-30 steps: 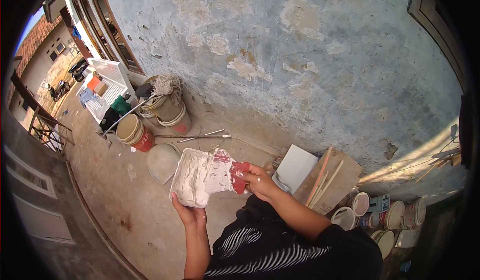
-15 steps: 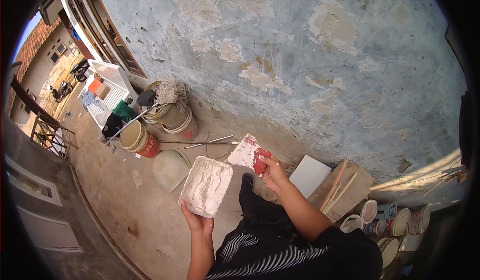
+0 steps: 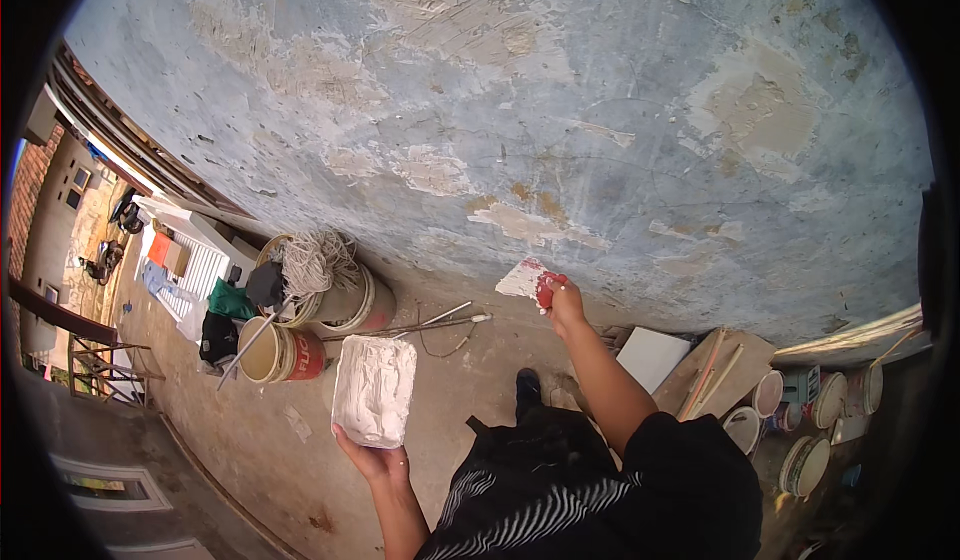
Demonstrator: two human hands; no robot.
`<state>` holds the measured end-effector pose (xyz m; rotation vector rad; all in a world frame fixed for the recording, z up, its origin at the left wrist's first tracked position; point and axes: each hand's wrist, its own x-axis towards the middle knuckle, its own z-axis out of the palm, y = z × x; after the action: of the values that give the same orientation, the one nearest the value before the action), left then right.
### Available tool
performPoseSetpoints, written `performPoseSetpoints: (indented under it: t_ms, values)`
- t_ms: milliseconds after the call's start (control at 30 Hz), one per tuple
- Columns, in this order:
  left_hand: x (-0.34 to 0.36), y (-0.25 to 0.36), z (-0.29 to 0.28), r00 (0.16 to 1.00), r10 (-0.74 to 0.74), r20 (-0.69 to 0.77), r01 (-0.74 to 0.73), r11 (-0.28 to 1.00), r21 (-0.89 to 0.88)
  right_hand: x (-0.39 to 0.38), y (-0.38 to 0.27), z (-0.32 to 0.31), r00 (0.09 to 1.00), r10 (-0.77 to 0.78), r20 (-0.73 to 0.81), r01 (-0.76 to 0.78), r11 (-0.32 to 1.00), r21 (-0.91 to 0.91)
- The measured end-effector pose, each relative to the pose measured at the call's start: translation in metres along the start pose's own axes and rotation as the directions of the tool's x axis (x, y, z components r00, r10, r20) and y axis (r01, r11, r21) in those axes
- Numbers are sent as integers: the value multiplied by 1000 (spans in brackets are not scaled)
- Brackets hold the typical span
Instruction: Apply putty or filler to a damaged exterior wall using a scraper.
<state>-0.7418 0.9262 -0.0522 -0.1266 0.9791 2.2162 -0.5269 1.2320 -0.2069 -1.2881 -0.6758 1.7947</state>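
Observation:
My left hand grips the near end of a rectangular tray filled with off-white filler paste. The fingers go beneath it, out of sight. My right hand is closed around the red handle of a wide scraper, its blade smeared with the same paste. The blade points up and left, close to the lower part of the blue-grey wall; whether it touches cannot be made out. Pale rough patches mark the wall's surface above it.
Buckets stand left by the wall, one topped with a string mop. A pole and cable lie on the floor behind the tray. At right are a white panel, a board with strips and several paint pails.
My right hand has carried the scraper away from beside the tray, up and toward the wall. The tray sits slightly further left and lower. The view has shifted toward the wall.

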Motion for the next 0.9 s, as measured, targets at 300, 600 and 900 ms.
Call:
performPoseSetpoints:
  t_ms: [300,600,900]
  values:
    - [284,113,35,987,-129,99,127,992,23,81,6,236,981,-56,-184,85,985,152]
    - [533,234,61,887,-352,299,300,931,207,120,45,430,887,-91,-452,201,959,202]
    - [617,242,80,750,-532,394,453,846,281,134,80,489,868,-185,-461,298,937,183]
